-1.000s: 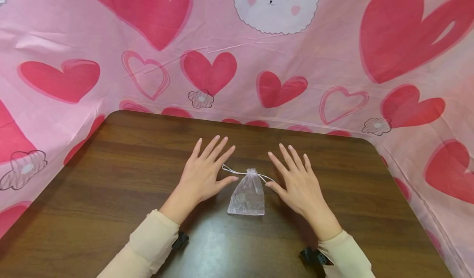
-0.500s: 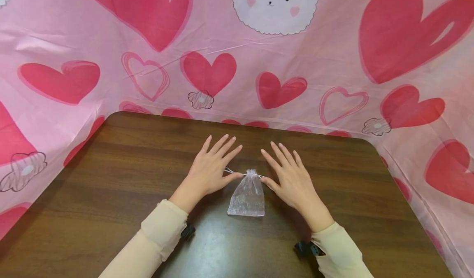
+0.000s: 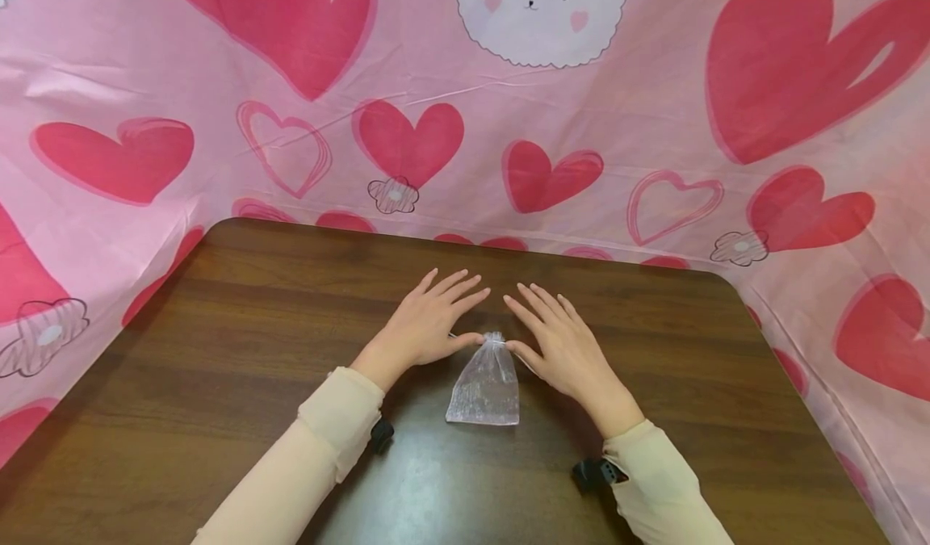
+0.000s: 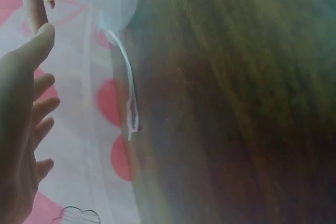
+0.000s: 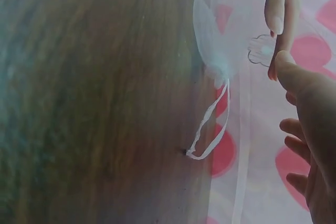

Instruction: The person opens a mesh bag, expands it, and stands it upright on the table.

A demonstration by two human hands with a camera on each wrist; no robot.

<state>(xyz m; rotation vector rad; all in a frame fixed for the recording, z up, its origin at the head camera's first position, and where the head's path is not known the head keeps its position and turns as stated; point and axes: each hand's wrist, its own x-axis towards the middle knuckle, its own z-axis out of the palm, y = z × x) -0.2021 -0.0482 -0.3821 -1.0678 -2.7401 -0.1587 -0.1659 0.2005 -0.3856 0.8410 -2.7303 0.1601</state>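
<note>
A small sheer white organza drawstring bag [image 3: 485, 391] lies on the brown wooden table [image 3: 240, 416], its gathered neck pointing away from me. My left hand [image 3: 425, 323] is spread to the left of the neck, with the thumb near it. On the other side my right hand [image 3: 563, 347] mirrors this, fingers extended. Both wrist views show the hands apart from the bag and gripping nothing. A loop of white drawstring [image 4: 129, 82] hangs out in the left wrist view, and another drawstring loop [image 5: 197, 135] shows in the right one. From the head view, the hands partly cover these cords.
A pink cloth [image 3: 567, 117] printed with red hearts hangs behind and along the sides of the table. Black wrist cameras sit at both cuffs, the left camera [image 3: 381, 434] and the right camera [image 3: 597, 474]. The tabletop's far edge meets the cloth.
Both hands have moved inward, toward each other, and their thumbs now appear beside the bag's neck. The bag has stayed in place.
</note>
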